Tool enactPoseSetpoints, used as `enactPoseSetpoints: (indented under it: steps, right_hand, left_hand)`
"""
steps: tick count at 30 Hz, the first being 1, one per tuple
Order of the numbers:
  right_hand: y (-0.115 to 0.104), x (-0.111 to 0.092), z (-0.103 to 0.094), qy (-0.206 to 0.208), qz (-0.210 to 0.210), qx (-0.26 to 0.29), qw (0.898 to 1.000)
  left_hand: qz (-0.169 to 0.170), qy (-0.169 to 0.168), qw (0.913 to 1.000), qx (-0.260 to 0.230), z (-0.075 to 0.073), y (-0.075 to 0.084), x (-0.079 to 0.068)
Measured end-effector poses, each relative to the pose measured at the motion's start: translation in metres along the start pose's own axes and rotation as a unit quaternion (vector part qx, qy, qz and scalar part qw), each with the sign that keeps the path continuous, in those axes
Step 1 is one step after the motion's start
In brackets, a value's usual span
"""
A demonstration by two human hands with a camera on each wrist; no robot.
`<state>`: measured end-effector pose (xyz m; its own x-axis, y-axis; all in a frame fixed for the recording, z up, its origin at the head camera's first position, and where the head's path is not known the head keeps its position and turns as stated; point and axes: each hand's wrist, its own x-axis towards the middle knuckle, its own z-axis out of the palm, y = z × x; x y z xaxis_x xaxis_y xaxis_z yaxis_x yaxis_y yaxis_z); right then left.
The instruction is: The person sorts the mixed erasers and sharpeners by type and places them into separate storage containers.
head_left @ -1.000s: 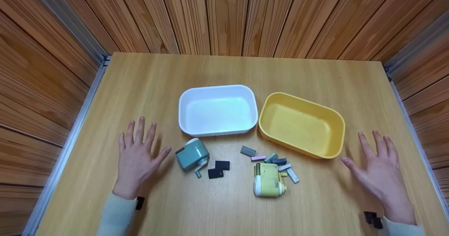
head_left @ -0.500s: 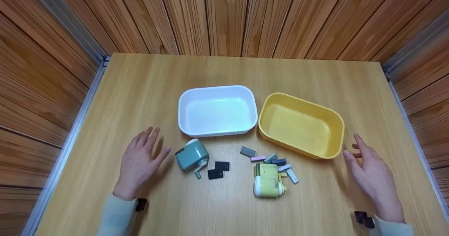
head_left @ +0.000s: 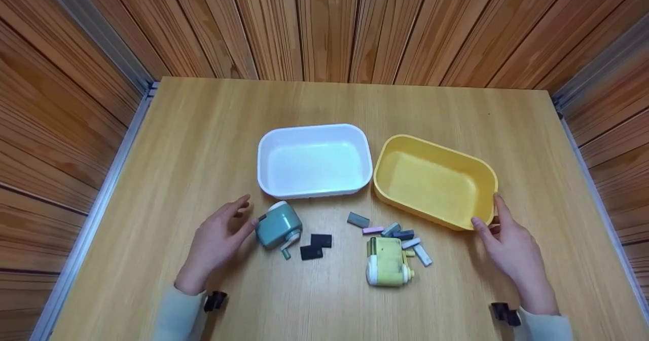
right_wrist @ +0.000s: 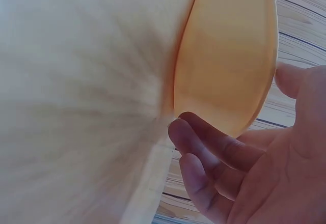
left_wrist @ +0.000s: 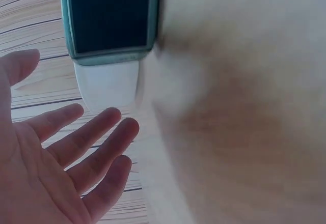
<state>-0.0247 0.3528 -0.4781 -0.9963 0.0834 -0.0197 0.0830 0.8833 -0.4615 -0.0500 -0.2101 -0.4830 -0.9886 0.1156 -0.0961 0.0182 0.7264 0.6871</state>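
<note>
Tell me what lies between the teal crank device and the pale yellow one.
In the head view, two flat black pieces lie between them, nearer the teal crank device.

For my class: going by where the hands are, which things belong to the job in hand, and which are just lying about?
Probably in the job:
teal pencil sharpener, beside the left hand
yellow tub, with the right hand at its corner

Apparently just lying about:
white tub
yellow-green pencil sharpener
small coloured blocks
two black pieces
</note>
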Motion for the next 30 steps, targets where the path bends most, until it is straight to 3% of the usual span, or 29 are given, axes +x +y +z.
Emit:
enactPoseSetpoints:
  steps: [5,13,17,30]
  right_hand:
    - [-0.005,0.002,0.001,-0.007,0.011,0.007,1.000]
    - [-0.014,0.004,0.004,-0.052,0.057,0.014,0.997]
    - [-0.017,0.004,0.007,-0.064,0.072,0.030,0.995]
    - [-0.017,0.006,0.009,-0.069,0.075,0.051,0.994]
  left_hand:
    - [-0.002,-0.007,0.9997,-0.023,0.008,0.005,-0.005]
    - [0.003,-0.015,0.9998,-0.015,0.021,0.010,-0.008]
    - [-0.009,-0.027,0.9995,-0.017,0.024,0.012,-0.006]
    - [-0.024,-0.053,0.9983,0.009,0.027,0.017,-0.002]
